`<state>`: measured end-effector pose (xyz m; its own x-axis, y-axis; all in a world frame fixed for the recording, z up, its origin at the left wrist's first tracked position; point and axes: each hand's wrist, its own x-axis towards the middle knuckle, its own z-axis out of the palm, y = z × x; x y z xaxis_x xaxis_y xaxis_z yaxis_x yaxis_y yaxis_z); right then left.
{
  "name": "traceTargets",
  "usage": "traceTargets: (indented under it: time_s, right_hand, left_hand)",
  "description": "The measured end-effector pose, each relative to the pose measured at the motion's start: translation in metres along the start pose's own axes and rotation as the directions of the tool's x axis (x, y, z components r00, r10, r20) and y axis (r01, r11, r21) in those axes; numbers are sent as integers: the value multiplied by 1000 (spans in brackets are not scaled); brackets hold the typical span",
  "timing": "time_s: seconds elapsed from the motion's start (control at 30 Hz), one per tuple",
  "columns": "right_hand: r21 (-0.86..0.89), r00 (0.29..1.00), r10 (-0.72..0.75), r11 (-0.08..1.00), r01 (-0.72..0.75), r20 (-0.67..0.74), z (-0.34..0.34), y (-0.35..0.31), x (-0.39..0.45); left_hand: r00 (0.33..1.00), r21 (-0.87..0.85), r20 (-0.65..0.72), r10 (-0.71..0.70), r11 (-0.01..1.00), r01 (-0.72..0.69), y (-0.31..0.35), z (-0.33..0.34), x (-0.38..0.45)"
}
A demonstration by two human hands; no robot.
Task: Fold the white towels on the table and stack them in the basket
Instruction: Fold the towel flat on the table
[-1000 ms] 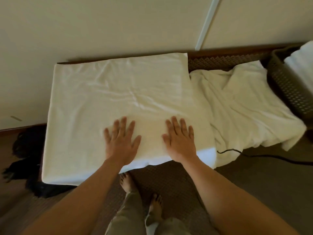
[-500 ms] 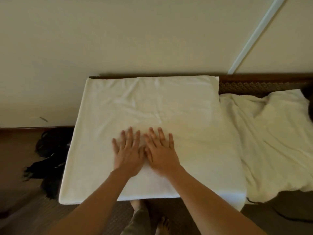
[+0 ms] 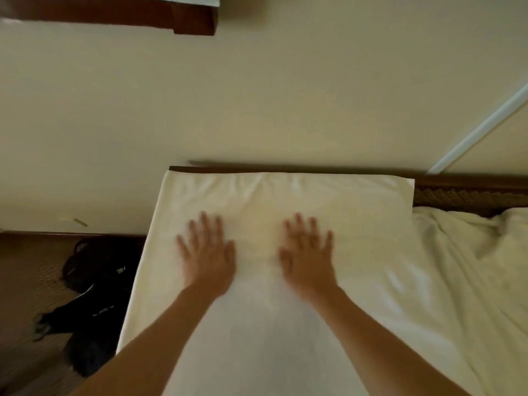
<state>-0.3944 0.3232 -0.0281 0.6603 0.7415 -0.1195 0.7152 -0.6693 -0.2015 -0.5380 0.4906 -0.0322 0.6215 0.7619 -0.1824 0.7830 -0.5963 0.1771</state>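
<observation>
A white towel (image 3: 257,324) lies spread flat over the left part of the table and hangs over its near edge. My left hand (image 3: 207,254) lies flat on it with fingers spread. My right hand (image 3: 307,257) lies flat a short way to the right, fingers straight. Both hands are blurred. A second white towel (image 3: 471,267) lies crumpled on the table to the right, its edge touching the flat one. The basket is out of view.
The table's dark wooden back edge (image 3: 457,181) runs along a cream wall. A black bag (image 3: 91,281) lies on the carpet at the left of the table. A dark wooden shelf (image 3: 114,15) juts out at the top left.
My hands, side by side half a second ago, have slid apart and further up the towel. The view has tilted up and moved closer; the basket seen a second ago has left the frame.
</observation>
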Motion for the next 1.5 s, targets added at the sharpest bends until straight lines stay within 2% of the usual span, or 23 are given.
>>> traceTargets:
  time_s: [0.03, 0.07, 0.1, 0.23, 0.33, 0.37, 0.4, 0.43, 0.5, 0.57, 0.6, 0.73, 0.87, 0.93, 1.0, 1.07, 1.13, 1.17, 1.2, 1.23, 1.3, 1.37, 1.5]
  right_hand:
    - [-26, 989, -144, 989, 145, 35, 4, -18, 8]
    - [-24, 974, -213, 976, 216, 73, 8, -32, 21]
    - [-4, 973, -200, 979, 202, 115, 7, -37, 33]
    - [-72, 997, 35, 997, -30, 74, 1, -2, 90]
    - [-50, 929, 363, 931, -360, 73, -18, 32, 120]
    - [-65, 900, 429, 903, -425, 77, -22, 35, 127]
    - [-91, 898, 432, 901, -425, 82, -24, 32, 129]
    - [-108, 930, 359, 931, -350, 77, -23, 24, 127]
    - [-89, 991, 65, 995, -55, 113, -18, -1, 118]
    - [-57, 973, -150, 985, 163, 177, -9, -19, 112]
    - [-55, 970, -160, 983, 173, 184, -6, -19, 115]
    - [-62, 992, 62, 997, -56, 112, -15, 33, 146]
    - [-36, 947, 314, 949, -313, 69, -34, 103, 158]
    - [-5, 913, 401, 916, -402, 74, -40, 128, 158]
    - [34, 881, 472, 881, -471, -35, -47, 156, 150]
    - [144, 788, 583, 813, -565, -198, -56, 183, 141]
    - [375, 633, 742, 664, -647, -222, -63, 206, 134]
    - [530, 561, 812, 552, -644, -165, -66, 219, 134]
    - [664, 526, 848, 427, -614, -59, -67, 230, 137]
    - [766, 530, 846, 305, -566, 56, -70, 243, 140]
    - [826, 576, 797, 194, -529, 181, -76, 260, 145]
    - [841, 586, 793, 197, -503, 165, -77, 273, 146]
    - [812, 634, 772, 402, -422, -52, -76, 297, 148]
  left_hand:
    - [989, 14, 45, 140, 990, -141, 15, 4, 2]
    - [971, 37, 85, 224, 973, -228, 24, 5, 11]
    - [963, 57, 109, 247, 965, -254, 27, 4, 22]
    - [989, 73, 47, 139, 987, -142, -8, -9, 91]
    - [999, 96, 49, -4, 995, -1, -40, -26, 136]
    - [997, 92, 51, -63, 994, 58, -43, -30, 145]
    - [993, 80, 46, -109, 991, 106, -40, -34, 147]
    - [992, 61, 29, -120, 991, 118, -31, -36, 144]
    - [999, 25, 30, 12, 1000, -13, 0, -32, 131]
    - [978, 9, 88, 190, 981, -191, 30, -22, 115]
    - [969, 19, 112, 222, 974, -225, 40, -16, 112]
    - [982, 75, 116, 146, 985, -156, 43, -12, 137]
    - [986, 107, 89, 139, 983, -149, 45, -13, 155]
    - [994, 81, 90, 59, 995, -67, 45, -15, 161]
    - [992, 42, 109, -59, 998, 55, 59, -16, 162]
    - [992, 11, 79, -95, 995, 95, 87, -15, 154]
    - [999, -7, 38, 28, 1000, -28, 127, -8, 137]
    - [993, -20, 35, 114, 993, -113, 151, -3, 126]
    - [980, -39, 50, 191, 981, -189, 173, 4, 117]
    - [963, -52, 66, 260, 965, -257, 198, 10, 109]
    - [926, -57, 99, 364, 931, -359, 240, 20, 97]
    - [898, -28, 132, 419, 907, -420, 274, 29, 90]
    - [897, -16, 157, 412, 910, -415, 323, 40, 89]
